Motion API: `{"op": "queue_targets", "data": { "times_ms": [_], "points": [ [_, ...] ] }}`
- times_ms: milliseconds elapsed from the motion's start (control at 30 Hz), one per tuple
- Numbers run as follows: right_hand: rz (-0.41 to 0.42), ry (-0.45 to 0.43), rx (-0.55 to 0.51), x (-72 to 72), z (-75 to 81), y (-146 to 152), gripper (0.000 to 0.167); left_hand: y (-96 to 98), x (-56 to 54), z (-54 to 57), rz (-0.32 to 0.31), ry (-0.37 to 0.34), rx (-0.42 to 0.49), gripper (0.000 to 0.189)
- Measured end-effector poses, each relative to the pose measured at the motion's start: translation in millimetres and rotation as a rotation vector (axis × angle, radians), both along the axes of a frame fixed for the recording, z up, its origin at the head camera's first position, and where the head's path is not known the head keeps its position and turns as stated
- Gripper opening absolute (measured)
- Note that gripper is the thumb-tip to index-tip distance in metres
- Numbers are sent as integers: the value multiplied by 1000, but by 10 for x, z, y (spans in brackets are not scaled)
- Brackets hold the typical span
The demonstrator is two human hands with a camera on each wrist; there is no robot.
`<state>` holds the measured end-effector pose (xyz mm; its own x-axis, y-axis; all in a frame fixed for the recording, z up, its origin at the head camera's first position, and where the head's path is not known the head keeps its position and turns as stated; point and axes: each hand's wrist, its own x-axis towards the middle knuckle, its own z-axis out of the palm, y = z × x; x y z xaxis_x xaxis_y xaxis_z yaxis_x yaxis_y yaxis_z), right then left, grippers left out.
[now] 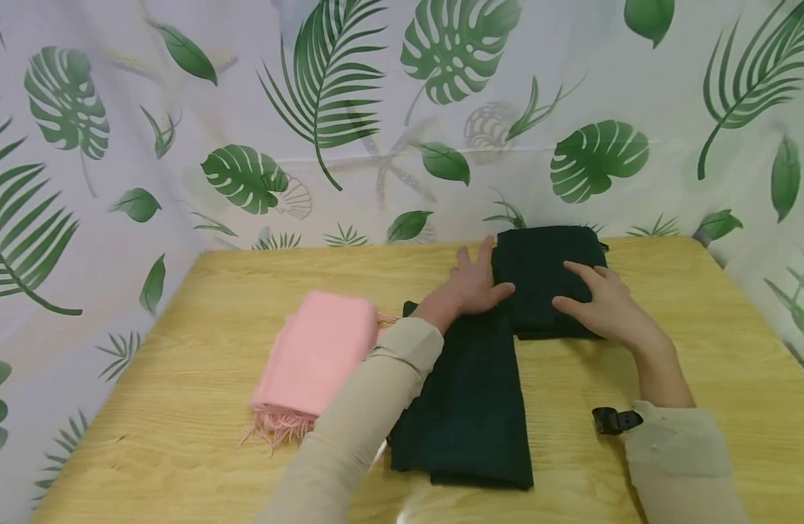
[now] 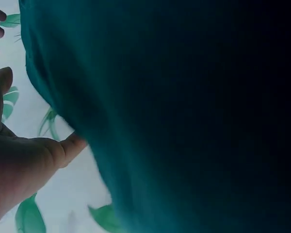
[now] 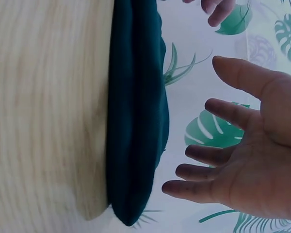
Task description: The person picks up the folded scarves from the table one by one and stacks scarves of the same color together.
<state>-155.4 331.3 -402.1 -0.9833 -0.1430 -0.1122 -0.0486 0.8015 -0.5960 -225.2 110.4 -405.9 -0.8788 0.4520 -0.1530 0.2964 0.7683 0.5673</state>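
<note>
A dark green cloth folded into a squarish bundle [image 1: 546, 251] lies at the back of the table. My left hand [image 1: 470, 285] reaches to its left edge with fingers spread. Below that hand a longer dark green folded cloth [image 1: 470, 415] stretches toward the table's front. Dark green fabric [image 2: 160, 116] fills most of the left wrist view, one fingertip right at its edge. Over the right part of the bundle is my right hand [image 1: 607, 304], its fingers apart and slightly bent. In the right wrist view this hand [image 3: 247, 150] is raised above the bundle's thick folded side [image 3: 136, 111], holding nothing.
A pink folded scarf [image 1: 316, 349] with fringe lies left of the long green cloth, near my left sleeve [image 1: 375, 393]. The wooden table [image 1: 179, 386] meets a leaf-print curtain [image 1: 349, 204] at the back. A black strap [image 1: 616, 421] sticks out at my right cuff.
</note>
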Motion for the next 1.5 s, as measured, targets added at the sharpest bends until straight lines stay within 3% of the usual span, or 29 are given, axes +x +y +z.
{"op": "queue_targets", "data": {
  "times_ms": [200, 333, 567, 667, 900, 1167, 1500],
  "points": [
    [-29, -3, 4, -9, -126, 21, 77, 138, -11, -181, -32, -13, -18, 88],
    [-37, -28, -2, -17, -211, 49, 78, 235, 14, -246, -62, -34, -65, 89],
    [4, -60, -13, -58, -270, 118, 77, 407, 44, -271, -160, -5, -326, 77],
    [31, -61, 27, -67, -262, 153, 74, 469, 42, -267, -190, -2, -393, 71],
    [50, -51, 100, -79, -260, 193, 69, 545, 35, -244, -203, -11, -389, 70],
    [-6, -63, 110, -135, -284, 222, 71, 591, 3, -239, -220, -23, -333, 69],
    [-52, -91, 57, -182, -326, 352, 81, 736, 11, -267, -255, -22, -460, 66]
  ]
}}
